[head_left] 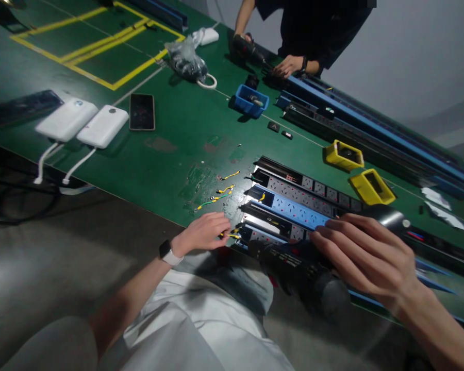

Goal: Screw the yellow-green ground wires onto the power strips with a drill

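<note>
My left hand [205,230], a white-banded watch at its wrist, pinches a short yellow ground wire [232,236] at the end of the nearest power strip [257,236]. My right hand [371,252] is wrapped round a black power drill [294,268], whose nose points left towards that same end. Beyond lie more power strips, among them a blue strip [294,207] with a row of sockets and black ones parallel to it. Several loose yellow-green wires [212,201] with ring ends rest on the green table just past my left hand.
Opposite, a co-worker's hand [288,66] steadies work beside another drill [249,50]. A blue bin [251,101] and yellow bins [344,155] stand mid-table near long blue rails [371,129]. White power banks [102,126], a phone [142,112] and a plastic bag [187,61] lie left.
</note>
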Motion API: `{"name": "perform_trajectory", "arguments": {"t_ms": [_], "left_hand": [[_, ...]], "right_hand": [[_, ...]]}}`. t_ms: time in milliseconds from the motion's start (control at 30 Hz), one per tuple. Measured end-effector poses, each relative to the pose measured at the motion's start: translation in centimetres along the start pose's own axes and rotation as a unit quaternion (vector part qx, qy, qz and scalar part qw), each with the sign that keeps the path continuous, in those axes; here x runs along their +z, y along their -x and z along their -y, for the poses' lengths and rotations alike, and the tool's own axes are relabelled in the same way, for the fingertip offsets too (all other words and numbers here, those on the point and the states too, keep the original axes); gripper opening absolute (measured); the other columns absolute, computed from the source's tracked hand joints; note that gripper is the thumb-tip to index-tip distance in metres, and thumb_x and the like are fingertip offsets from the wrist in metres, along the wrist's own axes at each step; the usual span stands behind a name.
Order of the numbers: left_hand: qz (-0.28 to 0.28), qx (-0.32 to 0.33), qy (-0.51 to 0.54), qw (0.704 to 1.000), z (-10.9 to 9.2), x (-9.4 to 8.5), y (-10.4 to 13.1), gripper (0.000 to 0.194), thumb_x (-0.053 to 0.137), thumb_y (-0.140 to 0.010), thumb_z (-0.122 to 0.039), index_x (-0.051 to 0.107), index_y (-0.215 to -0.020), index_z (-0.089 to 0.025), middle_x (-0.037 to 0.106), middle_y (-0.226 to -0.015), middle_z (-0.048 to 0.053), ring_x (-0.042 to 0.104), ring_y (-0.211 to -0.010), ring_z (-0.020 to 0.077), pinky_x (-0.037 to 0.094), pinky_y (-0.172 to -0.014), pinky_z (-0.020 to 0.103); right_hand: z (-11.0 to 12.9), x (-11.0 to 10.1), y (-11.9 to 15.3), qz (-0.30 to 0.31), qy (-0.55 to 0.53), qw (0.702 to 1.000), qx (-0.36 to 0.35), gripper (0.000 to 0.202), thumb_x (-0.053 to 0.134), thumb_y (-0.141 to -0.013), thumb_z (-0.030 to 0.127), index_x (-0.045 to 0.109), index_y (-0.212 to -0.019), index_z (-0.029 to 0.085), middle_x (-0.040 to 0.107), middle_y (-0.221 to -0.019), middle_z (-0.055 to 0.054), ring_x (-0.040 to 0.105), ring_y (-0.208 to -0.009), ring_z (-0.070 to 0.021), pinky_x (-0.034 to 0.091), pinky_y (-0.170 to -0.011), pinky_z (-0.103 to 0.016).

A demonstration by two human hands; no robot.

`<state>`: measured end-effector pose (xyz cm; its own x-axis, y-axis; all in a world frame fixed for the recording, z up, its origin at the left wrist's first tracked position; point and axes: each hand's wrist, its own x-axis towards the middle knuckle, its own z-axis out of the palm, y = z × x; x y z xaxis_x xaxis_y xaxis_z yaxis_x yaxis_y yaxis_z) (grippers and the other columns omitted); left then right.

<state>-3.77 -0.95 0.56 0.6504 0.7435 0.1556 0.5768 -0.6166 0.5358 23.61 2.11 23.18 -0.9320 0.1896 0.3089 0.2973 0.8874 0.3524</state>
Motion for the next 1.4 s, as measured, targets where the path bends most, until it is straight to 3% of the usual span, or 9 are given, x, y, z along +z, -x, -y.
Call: {"name": "perform_trajectory", "arguments": {"t_ms": [267,500,733,1033,1167,1400], "left_hand": [[-0.004,0.008,0.000,1.000,0.0,0.0,0.0,0.006,0.054,-0.087,-0.020,0.057,-0.083,-0.017,0.058,-0.081,0.003,0.050,-0.081,0.0173,0.038,-0.075,0.030],[-0.003,0.024,0.012,1.000,0.2,0.1,0.1,0.005,0.060,-0.083,-0.019,0.056,-0.080,-0.018,0.058,-0.081,0.001,0.051,-0.083,0.0177,0.038,-0.075,0.031],[-0.007,0.018,0.007,1.000,0.3,0.4,0.1,0.004,0.058,-0.085,-0.022,0.056,-0.083,-0.018,0.057,-0.081,0.001,0.050,-0.082,0.0176,0.038,-0.075,0.031],[-0.004,0.017,0.015,1.000,0.3,0.1,0.2,0.004,0.057,-0.085,-0.020,0.056,-0.082,-0.018,0.058,-0.082,0.001,0.050,-0.083,0.0170,0.037,-0.077,0.030],[-0.003,0.018,0.006,1.000,0.2,0.0,0.2,0.004,0.058,-0.085,-0.021,0.057,-0.082,-0.018,0.059,-0.081,0.001,0.050,-0.083,0.0169,0.037,-0.076,0.030],[-0.011,0.015,0.010,1.000,0.1,0.1,0.2,0.004,0.057,-0.085,-0.020,0.057,-0.081,-0.019,0.058,-0.080,0.000,0.050,-0.082,0.0166,0.037,-0.075,0.030]], "right_hand": [[0.0,0.0,1.0,0.000,-0.015,1.000,-0.025,0.022,0.068,-0.075,0.004,0.065,-0.096,0.007,0.073,-0.083,-0.010,0.067,-0.084,-0.0238,0.057,-0.078,-0.043],[0.4,-0.6,0.4,0.002,-0.020,0.999,-0.042,0.011,0.065,-0.080,0.007,0.065,-0.090,0.011,0.073,-0.082,-0.005,0.067,-0.083,-0.0195,0.055,-0.080,-0.040],[0.3,-0.3,-0.2,0.000,0.005,0.999,-0.032,0.016,0.065,-0.080,0.007,0.065,-0.096,0.008,0.073,-0.080,-0.009,0.067,-0.079,-0.0221,0.056,-0.077,-0.041],[-0.2,-0.2,0.9,0.015,-0.016,0.997,-0.070,0.019,0.071,-0.075,0.006,0.065,-0.092,0.011,0.075,-0.083,-0.004,0.069,-0.081,-0.0203,0.056,-0.077,-0.038],[-0.9,0.5,0.5,-0.009,-0.002,0.997,-0.078,0.012,0.069,-0.079,0.010,0.062,-0.089,0.013,0.074,-0.077,-0.004,0.068,-0.075,-0.0181,0.055,-0.075,-0.036],[-1.7,0.5,-0.9,0.049,0.041,0.995,-0.074,0.015,0.065,-0.081,0.009,0.060,-0.095,0.011,0.074,-0.085,-0.008,0.067,-0.082,-0.0183,0.055,-0.077,-0.034]]}}
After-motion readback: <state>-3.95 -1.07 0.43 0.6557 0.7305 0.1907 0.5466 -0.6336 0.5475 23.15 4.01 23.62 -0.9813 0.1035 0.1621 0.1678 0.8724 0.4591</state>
